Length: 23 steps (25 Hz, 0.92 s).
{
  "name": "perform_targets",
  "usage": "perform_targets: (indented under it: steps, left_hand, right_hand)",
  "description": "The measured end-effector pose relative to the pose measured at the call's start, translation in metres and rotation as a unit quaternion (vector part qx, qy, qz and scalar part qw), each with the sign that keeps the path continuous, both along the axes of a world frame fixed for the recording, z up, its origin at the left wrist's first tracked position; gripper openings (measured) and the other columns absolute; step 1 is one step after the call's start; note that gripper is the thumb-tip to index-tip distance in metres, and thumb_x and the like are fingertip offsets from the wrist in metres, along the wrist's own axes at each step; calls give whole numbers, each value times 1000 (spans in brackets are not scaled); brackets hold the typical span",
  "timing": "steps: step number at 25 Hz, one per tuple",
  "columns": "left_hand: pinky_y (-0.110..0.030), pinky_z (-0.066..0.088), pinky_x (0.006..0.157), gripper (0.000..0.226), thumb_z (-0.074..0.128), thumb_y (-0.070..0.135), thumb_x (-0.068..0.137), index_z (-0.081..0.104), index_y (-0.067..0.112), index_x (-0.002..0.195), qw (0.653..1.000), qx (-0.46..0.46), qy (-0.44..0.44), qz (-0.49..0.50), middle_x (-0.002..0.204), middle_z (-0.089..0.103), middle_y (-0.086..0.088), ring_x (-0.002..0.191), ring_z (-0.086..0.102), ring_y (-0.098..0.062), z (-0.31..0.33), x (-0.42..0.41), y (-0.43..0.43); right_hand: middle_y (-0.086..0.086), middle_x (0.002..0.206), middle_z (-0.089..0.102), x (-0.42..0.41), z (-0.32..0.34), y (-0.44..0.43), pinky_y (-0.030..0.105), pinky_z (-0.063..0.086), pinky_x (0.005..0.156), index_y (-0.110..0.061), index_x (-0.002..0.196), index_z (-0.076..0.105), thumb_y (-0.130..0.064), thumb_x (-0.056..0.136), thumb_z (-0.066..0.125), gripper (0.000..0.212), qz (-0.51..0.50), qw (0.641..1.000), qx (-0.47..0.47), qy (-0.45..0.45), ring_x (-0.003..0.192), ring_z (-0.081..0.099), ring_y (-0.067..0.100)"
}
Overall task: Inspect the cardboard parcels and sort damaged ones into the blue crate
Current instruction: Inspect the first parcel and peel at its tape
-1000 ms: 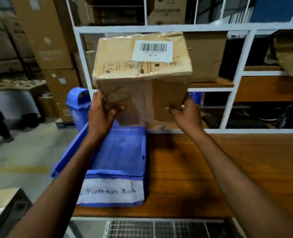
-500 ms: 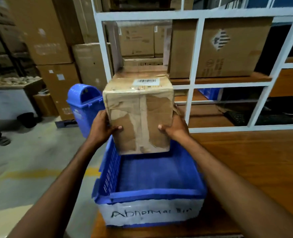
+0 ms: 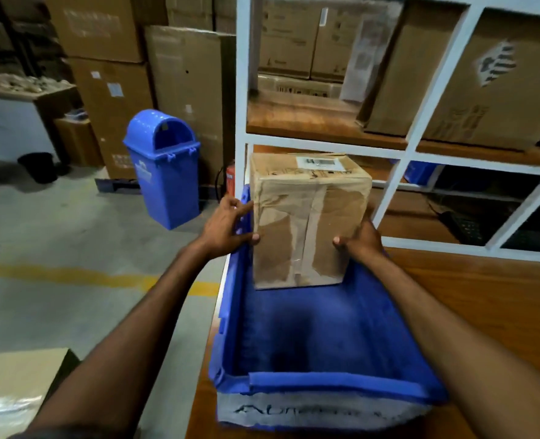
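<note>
The cardboard parcel (image 3: 306, 223), its taped front creased and its top sticker too blurred to read, stands upright inside the far end of the blue crate (image 3: 325, 380); whether its base touches the crate floor cannot be told. The left hand (image 3: 227, 226) and right hand (image 3: 360, 240) grip its two sides, thumbs on the front face, the right fingers hidden behind the box. The crate sits at the left edge of the wooden table (image 3: 468, 296), its handwritten white label (image 3: 294, 410) smeared and unreadable, before a white shelf rack (image 3: 421, 147).
</note>
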<state>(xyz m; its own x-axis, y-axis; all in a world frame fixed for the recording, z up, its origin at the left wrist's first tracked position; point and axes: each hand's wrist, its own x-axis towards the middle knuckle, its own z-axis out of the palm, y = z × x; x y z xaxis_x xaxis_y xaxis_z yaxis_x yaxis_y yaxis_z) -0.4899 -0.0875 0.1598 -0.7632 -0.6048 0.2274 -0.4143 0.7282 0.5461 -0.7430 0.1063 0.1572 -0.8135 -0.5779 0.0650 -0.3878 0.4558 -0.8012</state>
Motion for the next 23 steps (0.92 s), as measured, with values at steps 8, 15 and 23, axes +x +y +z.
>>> perform_targets:
  steps: [8, 15, 23]
  left_hand:
    - [-26, 32, 112, 107, 86, 16, 85, 15, 14, 165, 953, 270, 98, 95, 168, 25, -7, 149, 32, -23, 9, -3, 4]
    - [-41, 53, 95, 73, 88, 46, 78, 58, 8, 134, 977, 155, -19, 143, 130, 65, -12, 117, 62, -31, -5, -10, -11]
    - [-36, 47, 80, 23, 67, 26, 86, 69, 19, 108, 954, 208, 154, 149, 103, 75, -7, 100, 67, -35, -29, 2, 11]
  right_hand:
    - [20, 130, 62, 28, -43, -10, 49, 46, 96, -12, 137, 44, -37, 87, 79, 66, -97, 993, 48, 55, 118, 59, 43]
    - [22, 133, 54, 43, -65, -33, 51, 43, 98, -8, 137, 35, -33, 78, 87, 82, -134, 989, 43, 51, 119, 54, 43]
    - [8, 144, 57, 8, -101, -35, 55, 48, 108, -15, 148, 31, -62, 63, 88, 113, -81, 997, 12, 11, 130, 57, 32]
